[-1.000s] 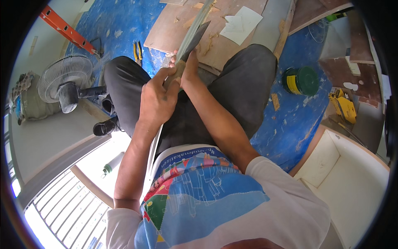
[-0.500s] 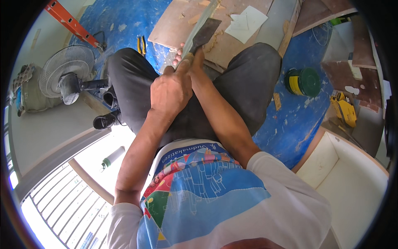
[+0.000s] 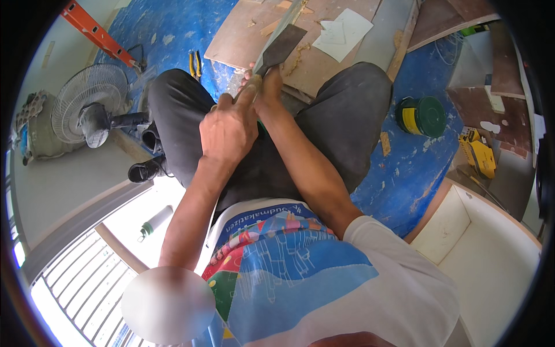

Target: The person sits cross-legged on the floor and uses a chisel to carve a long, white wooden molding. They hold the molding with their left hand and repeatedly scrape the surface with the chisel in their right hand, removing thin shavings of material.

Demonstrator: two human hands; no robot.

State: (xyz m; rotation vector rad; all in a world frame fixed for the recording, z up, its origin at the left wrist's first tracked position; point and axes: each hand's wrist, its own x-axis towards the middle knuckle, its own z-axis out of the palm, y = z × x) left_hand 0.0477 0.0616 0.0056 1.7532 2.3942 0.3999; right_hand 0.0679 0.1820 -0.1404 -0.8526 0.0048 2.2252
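Observation:
My left hand (image 3: 229, 136) is closed on the handle of a scraper with a broad, dark, flat blade (image 3: 284, 45), its index finger stretched along the handle. The blade lies along the side of a long, narrow, pale strip (image 3: 287, 18), which points away from me. Just beyond the left hand, my right hand (image 3: 269, 92) is wrapped round the strip from below, its fingertips showing on the strip's left side. The near end of the strip is hidden by my hands. Both hands are between my bent knees.
Ahead lies a brown board (image 3: 231, 43) with shavings and torn white paper (image 3: 343, 34). Yellow-handled pliers (image 3: 195, 63) rest on the blue sheet (image 3: 399, 185). A fan (image 3: 89, 104) and orange ladder (image 3: 95, 32) are left; a green tub (image 3: 425, 117) and white open box (image 3: 491, 254) right.
My left hand has slid back toward me and slightly left along with the scraper. The right hand has shifted slightly left and still holds the strip.

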